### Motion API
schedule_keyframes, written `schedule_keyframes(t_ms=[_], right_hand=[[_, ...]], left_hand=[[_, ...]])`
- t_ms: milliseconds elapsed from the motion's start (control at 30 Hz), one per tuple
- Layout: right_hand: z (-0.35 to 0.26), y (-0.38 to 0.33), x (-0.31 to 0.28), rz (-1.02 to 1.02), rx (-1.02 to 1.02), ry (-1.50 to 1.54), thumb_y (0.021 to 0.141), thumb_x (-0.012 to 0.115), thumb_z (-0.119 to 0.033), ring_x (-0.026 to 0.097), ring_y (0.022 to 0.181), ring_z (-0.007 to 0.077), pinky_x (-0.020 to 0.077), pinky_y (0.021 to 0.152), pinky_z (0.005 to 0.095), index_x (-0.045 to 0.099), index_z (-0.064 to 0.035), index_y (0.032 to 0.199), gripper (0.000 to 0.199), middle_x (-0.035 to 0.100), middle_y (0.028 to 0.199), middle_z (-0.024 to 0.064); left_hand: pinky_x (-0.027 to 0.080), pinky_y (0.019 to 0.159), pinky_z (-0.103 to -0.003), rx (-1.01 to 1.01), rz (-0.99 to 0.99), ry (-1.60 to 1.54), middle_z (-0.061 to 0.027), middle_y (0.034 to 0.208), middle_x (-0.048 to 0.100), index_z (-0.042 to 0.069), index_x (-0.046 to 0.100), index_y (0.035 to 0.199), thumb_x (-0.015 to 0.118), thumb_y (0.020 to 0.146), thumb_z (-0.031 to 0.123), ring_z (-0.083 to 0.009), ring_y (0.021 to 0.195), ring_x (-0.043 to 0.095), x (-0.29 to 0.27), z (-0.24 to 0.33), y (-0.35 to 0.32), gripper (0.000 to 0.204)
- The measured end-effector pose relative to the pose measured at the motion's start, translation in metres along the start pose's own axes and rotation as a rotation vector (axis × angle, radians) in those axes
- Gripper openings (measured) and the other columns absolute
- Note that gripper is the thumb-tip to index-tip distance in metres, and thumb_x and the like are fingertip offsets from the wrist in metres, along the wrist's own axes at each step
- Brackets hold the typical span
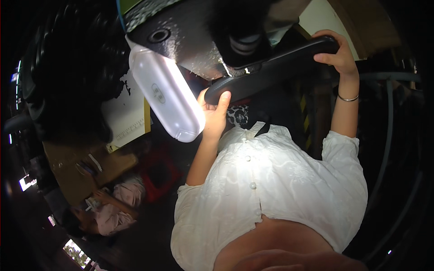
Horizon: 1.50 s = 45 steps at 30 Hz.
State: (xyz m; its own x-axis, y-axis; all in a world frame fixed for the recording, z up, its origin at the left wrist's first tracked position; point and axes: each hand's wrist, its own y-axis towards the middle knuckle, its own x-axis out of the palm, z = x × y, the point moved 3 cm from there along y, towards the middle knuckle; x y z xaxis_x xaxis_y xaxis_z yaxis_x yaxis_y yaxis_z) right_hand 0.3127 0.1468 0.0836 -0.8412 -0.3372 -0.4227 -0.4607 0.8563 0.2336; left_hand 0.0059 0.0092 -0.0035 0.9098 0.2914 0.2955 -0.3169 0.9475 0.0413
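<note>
A long, black, slightly curved piece with rounded ends (275, 67) is held up crosswise in front of me; its exact kind does not show. My left hand (214, 110) is closed on its lower left end, thumb on the near face and the other fingers partly hidden behind. Around the upper right end my right hand (338, 56) is closed, fingers over the far edge. The piece's middle is up against the dark underside of a machine (194, 49), at a small, brightly lit metal part (233, 70). Whether they touch cannot be told.
A lit white lamp (165, 92) hangs from the machine, close beside my left hand. Lower left, a co-worker (120, 205) is at a brown table (68, 167), near a red stool (156, 174). A dark bundle (74, 77) fills the upper left. Grey rails (389, 122) stand at right.
</note>
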Motion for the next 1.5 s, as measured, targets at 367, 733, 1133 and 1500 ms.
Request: schedule_keyframes(t_ms=[367, 733, 1133, 1500], right_hand=[[-0.032, 0.037, 0.062, -0.141, -0.031, 0.047, 0.063, 0.081, -0.013, 0.063, 0.078, 0.0115, 0.0487, 0.075, 0.0226, 0.065, -0.0038, 0.101, 0.042, 0.067, 0.084, 0.0045], [-0.042, 0.018, 0.139, -0.089, -0.048, 0.242, 0.064, 0.080, -0.008, 0.061, 0.084, 0.0126, 0.0486, 0.079, 0.0251, 0.064, -0.0017, 0.098, 0.038, 0.066, 0.092, 0.0058], [-0.037, 0.017, 0.183, -0.056, 0.023, 0.314, 0.061, 0.084, -0.010, 0.058, 0.097, 0.0166, 0.0482, 0.087, 0.0323, 0.051, -0.0017, 0.114, 0.063, 0.059, 0.106, 0.0077], [-0.043, 0.018, 0.183, -0.097, 0.103, 0.083, 0.060, 0.085, -0.020, 0.064, 0.091, 0.0235, 0.0510, 0.082, 0.0322, 0.053, 0.0013, 0.110, 0.064, 0.063, 0.099, 0.0146]], left_hand=[[0.046, 0.081, -0.026, 0.048, 0.111, 0.228, -0.0070, 0.097, 0.063, -0.004, 0.056, 0.106, 0.064, 0.078, -0.002, -0.0122, 0.085, 0.059, -0.071, -0.001, -0.022, 0.029], [0.046, 0.088, -0.027, 0.112, 0.292, 0.284, -0.0102, 0.103, 0.062, -0.006, 0.056, 0.107, 0.066, 0.081, 0.000, -0.0141, 0.092, 0.059, -0.123, 0.038, -0.027, 0.029], [0.047, 0.068, -0.022, -0.363, 0.012, 0.382, -0.0018, 0.087, 0.063, -0.003, 0.062, 0.099, 0.070, 0.080, 0.005, -0.0072, 0.076, 0.056, -0.168, 0.008, -0.041, 0.022], [0.049, 0.071, -0.029, -0.495, -0.619, 0.693, -0.0100, 0.094, 0.066, -0.004, 0.060, 0.105, 0.071, 0.077, 0.016, -0.0143, 0.079, 0.061, -0.073, -0.114, -0.043, 0.036]])
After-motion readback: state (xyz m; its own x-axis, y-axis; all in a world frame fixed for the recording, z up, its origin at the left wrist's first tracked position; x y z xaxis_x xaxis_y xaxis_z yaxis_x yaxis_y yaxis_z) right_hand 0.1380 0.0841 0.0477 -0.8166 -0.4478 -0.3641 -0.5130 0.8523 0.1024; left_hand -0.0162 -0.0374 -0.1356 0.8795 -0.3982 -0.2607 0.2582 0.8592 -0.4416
